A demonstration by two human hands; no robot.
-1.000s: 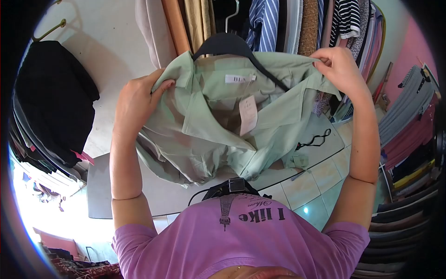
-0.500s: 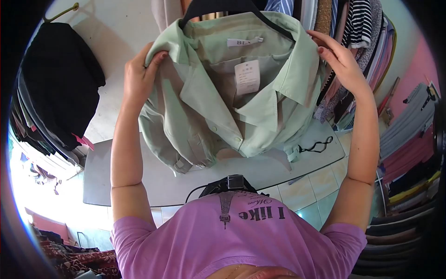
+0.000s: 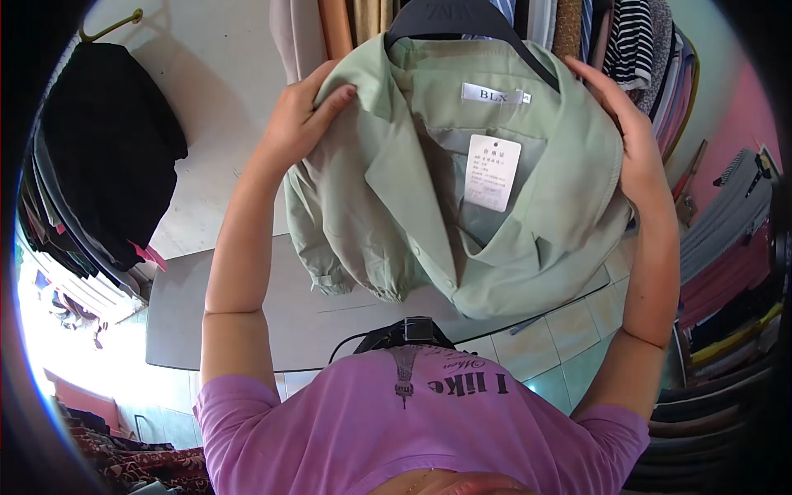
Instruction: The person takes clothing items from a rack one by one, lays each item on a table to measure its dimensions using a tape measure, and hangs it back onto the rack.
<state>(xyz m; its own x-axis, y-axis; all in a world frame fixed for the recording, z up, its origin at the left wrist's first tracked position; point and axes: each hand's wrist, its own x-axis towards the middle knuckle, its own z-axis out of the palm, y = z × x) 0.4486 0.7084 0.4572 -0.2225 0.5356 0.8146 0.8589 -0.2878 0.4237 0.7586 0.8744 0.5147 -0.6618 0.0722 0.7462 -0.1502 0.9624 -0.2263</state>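
Observation:
A pale green jacket (image 3: 388, 177) hangs on a black hanger (image 3: 470, 21), above the table. Inside its neck I see a white brand label (image 3: 495, 94) and a white paper hang tag (image 3: 492, 173). My left hand (image 3: 305, 111) grips the jacket's left shoulder, thumb in front and the other fingers behind the cloth. On the opposite side, my right hand (image 3: 631, 140) is curved around the other shoulder, its fingers reaching up along the edge; the thumb is hidden. The collar is spread and the front falls in folds.
A grey table (image 3: 223, 305) lies below the jacket. Several garments (image 3: 635, 41) hang behind it. Black clothing (image 3: 107, 148) hangs from a wall hook at the left. Grey and dark red clothes (image 3: 726, 239) hang at the right, with folded piles (image 3: 701, 421) lower down.
The jacket and hanger have shifted right and turned somewhat. My left hand moved right with them. My right hand slid around the shoulder, and its thumb no longer shows. The hang tag faces me more squarely.

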